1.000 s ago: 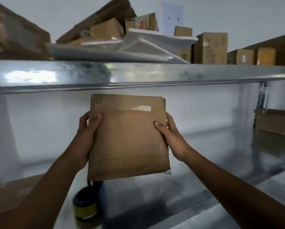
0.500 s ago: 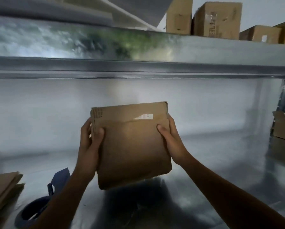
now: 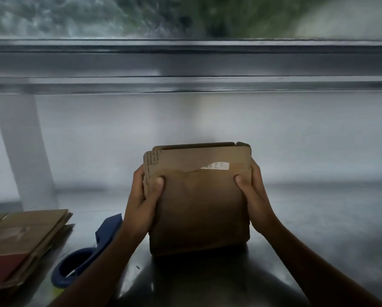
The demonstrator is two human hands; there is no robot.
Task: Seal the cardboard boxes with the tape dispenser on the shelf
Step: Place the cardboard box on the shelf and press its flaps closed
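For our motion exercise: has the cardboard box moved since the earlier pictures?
Yes. The cardboard box has come down, its bottom edge now close to the metal shelf.

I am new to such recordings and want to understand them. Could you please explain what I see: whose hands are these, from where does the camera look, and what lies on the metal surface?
No machine is here: a person works with bare hands. All pictures come from one wide-angle camera worn on the head, looking forward and down, so the arms enter from below. The left hand and the right hand grip a flattened cardboard box by its sides, thumbs on the front. On the metal shelf, to the left, lie a blue tape dispenser and a stack of flat cardboard.
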